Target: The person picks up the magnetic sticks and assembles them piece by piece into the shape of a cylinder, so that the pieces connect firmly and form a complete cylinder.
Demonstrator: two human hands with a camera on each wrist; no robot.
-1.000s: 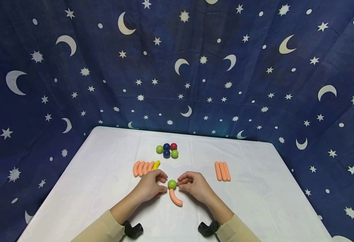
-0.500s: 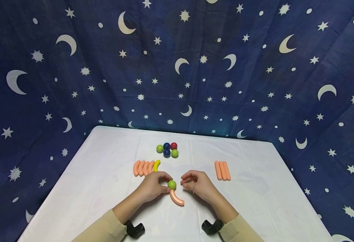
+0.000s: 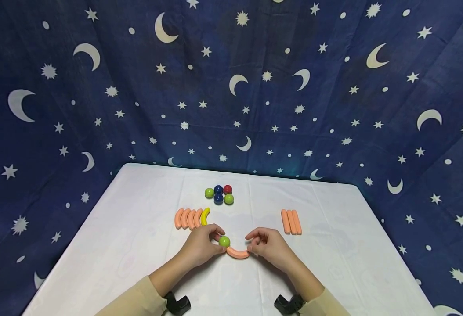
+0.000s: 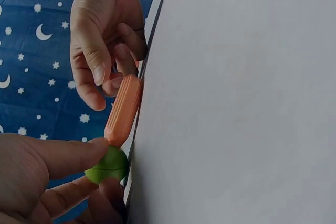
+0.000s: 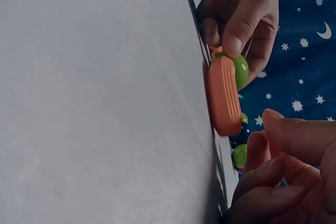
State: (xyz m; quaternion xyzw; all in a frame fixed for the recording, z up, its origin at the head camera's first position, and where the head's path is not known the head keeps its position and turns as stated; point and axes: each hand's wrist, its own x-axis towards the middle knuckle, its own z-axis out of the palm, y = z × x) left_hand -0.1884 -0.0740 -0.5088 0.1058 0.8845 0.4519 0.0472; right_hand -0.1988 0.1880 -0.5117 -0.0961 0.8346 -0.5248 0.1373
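In the head view my left hand (image 3: 204, 242) holds a glossy green ball (image 3: 224, 241) between thumb and fingers. A curved salmon-pink stick (image 3: 237, 253) runs from the ball towards the right, one end against it. Grooves show along this stick in the left wrist view, where the thumb lies over the green ball (image 4: 108, 165) right at their meeting point. Beside the stick's far end is my right hand (image 3: 270, 246), fingers loosely bent and nothing between them. The right wrist view shows its thumb and fingers apart from the grooved stick (image 5: 226, 95).
Farther back sits a cluster of balls: green, red (image 3: 227, 189) and dark blue (image 3: 218, 199). Several curved pink sticks (image 3: 185, 218) lie in a row beside a yellow one (image 3: 205, 216), behind the left hand. Three straight pink sticks (image 3: 291, 221) lie to the right on the white tabletop (image 3: 334, 263).
The left hand has moved in and taken hold of the green ball. The curved stick has swung from pointing towards the person to pointing right. The right hand has shifted right.
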